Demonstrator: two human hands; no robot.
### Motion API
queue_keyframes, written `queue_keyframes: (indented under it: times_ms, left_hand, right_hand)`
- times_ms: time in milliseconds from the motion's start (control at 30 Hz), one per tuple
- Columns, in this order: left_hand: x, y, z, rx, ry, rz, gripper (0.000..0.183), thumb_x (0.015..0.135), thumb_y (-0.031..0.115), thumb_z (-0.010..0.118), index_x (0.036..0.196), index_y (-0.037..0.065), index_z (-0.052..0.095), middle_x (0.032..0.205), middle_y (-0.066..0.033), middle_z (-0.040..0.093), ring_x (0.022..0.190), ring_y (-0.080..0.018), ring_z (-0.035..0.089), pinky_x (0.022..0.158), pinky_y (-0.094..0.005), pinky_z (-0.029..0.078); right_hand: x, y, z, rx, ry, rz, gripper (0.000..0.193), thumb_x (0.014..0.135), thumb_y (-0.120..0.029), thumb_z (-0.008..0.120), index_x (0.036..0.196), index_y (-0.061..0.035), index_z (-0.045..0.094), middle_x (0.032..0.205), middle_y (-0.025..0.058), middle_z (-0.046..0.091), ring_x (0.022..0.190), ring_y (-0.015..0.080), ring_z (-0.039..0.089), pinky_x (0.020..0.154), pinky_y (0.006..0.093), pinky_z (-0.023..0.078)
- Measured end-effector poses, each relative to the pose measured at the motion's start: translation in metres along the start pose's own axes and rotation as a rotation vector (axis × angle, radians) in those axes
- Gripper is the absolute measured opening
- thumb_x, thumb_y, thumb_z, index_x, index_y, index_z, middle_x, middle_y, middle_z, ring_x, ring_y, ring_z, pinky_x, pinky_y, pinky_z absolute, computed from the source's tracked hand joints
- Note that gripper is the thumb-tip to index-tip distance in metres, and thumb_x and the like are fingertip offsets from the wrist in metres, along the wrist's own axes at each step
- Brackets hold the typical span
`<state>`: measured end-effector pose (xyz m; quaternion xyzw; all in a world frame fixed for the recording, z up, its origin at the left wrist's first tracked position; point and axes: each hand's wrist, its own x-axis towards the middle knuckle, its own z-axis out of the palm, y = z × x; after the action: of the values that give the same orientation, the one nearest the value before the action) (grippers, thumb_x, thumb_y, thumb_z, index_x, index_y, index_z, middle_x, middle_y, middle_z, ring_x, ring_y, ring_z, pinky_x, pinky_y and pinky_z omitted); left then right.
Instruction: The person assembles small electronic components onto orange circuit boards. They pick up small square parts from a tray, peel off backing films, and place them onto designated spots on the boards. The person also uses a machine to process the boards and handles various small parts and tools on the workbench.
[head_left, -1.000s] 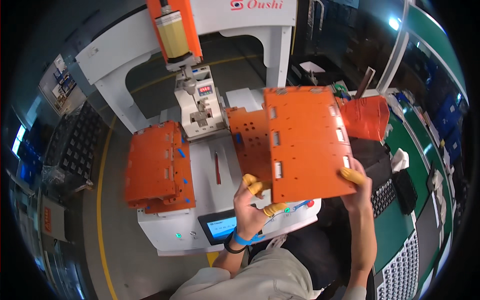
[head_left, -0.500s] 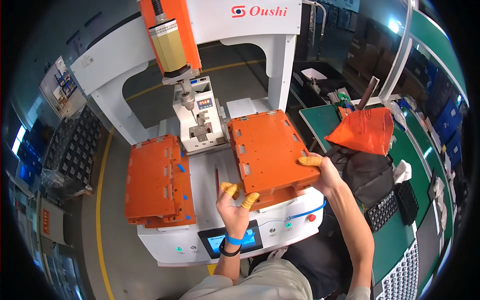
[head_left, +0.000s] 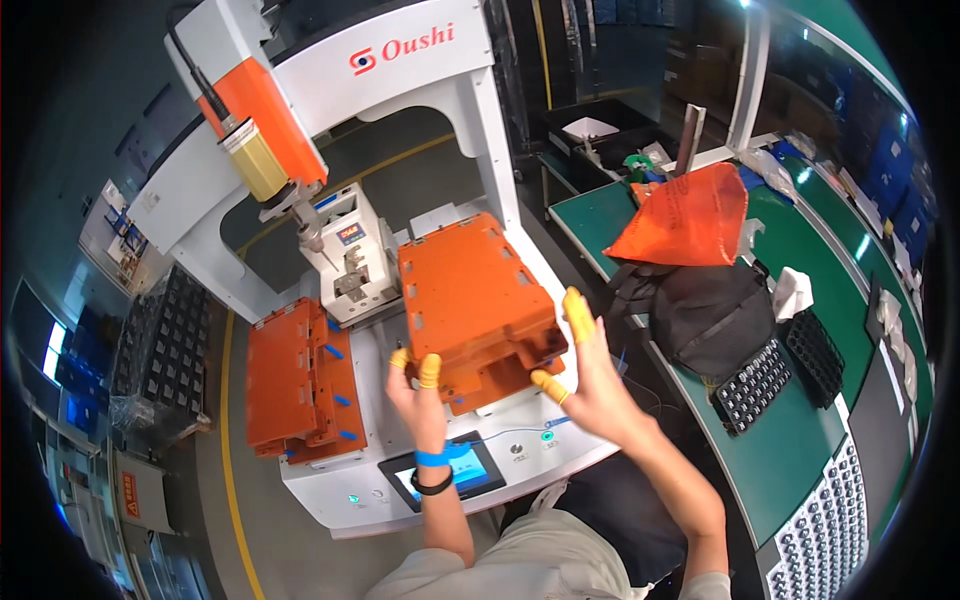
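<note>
An orange hinged fixture (head_left: 475,290) sits on the right side of the white machine bed, its front showing a gap between the upper plate and the base. At its front left corner is my left hand (head_left: 420,402), thumb and finger stretched up and apart against or close to the edge. My right hand (head_left: 607,398) is off the front right corner, fingers spread, holding nothing. Yellow finger cots cover several fingertips on both hands. To the left rests a second orange fixture (head_left: 290,380) with blue tabs along its right side.
Behind the fixtures stands a small white screw feeder (head_left: 350,255), below a screwdriver head (head_left: 262,170) on the gantry. A touch screen (head_left: 470,475) is on the machine front. The green bench (head_left: 700,440) at right holds a black bag (head_left: 712,320), an orange bag (head_left: 690,215) and black trays (head_left: 752,385).
My right hand has let go of the fixture's right edge and opened beside it. My left hand stays by the front left corner. The whole view has shifted and turned.
</note>
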<state>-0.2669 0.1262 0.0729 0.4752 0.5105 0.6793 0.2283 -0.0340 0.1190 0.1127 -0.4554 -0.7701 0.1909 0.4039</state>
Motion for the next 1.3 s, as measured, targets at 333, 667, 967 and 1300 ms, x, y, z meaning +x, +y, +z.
queue_keyframes:
  times_ms: [333, 667, 967, 1300]
  left_hand:
    - [0.006, -0.01, -0.011, 0.034, -0.051, -0.054, 0.042, 0.092, 0.026, 0.071, 0.123, 0.002, 0.058, 0.101, -0.001, 0.057, 0.095, -0.0132, 0.052, 0.086, -0.0271, 0.042]
    - [-0.024, -0.044, -0.015, -0.034, -0.088, -0.199, 0.057, 0.094, 0.032, 0.068, 0.136, 0.0, 0.047, 0.125, -0.0065, 0.057, 0.114, -0.017, 0.052, 0.101, -0.0306, 0.039]
    - [-0.029, -0.036, -0.02, -0.01, -0.091, -0.18, 0.059, 0.094, 0.034, 0.068, 0.135, -0.001, 0.047, 0.12, -0.0068, 0.058, 0.109, -0.0162, 0.053, 0.097, -0.0304, 0.041]
    - [-0.033, -0.063, -0.009, 0.069, 0.018, -0.251, 0.048, 0.095, 0.052, 0.061, 0.106, 0.005, 0.057, 0.093, -0.0007, 0.051, 0.084, -0.0113, 0.049, 0.074, -0.0276, 0.044]
  right_hand:
    - [-0.121, 0.046, 0.077, -0.021, -0.219, -0.188, 0.077, 0.094, -0.038, 0.059, 0.151, -0.0001, 0.025, 0.158, 0.0242, 0.019, 0.148, 0.0416, 0.015, 0.116, 0.0571, 0.019]
    - [-0.189, 0.084, 0.105, -0.302, -0.296, -0.198, 0.079, 0.084, -0.033, 0.068, 0.142, 0.0108, 0.036, 0.153, 0.0258, 0.029, 0.148, 0.0372, 0.017, 0.115, 0.0584, 0.022]
    - [-0.207, 0.056, 0.128, -0.297, -0.265, -0.037, 0.078, 0.086, -0.027, 0.066, 0.142, 0.0147, 0.031, 0.154, 0.0324, 0.021, 0.145, 0.0438, 0.02, 0.115, 0.0564, 0.023]
    - [-0.209, 0.057, 0.14, -0.302, -0.174, -0.018, 0.074, 0.086, -0.022, 0.066, 0.14, 0.0171, 0.033, 0.154, 0.0327, 0.02, 0.144, 0.0448, 0.022, 0.115, 0.0567, 0.023]
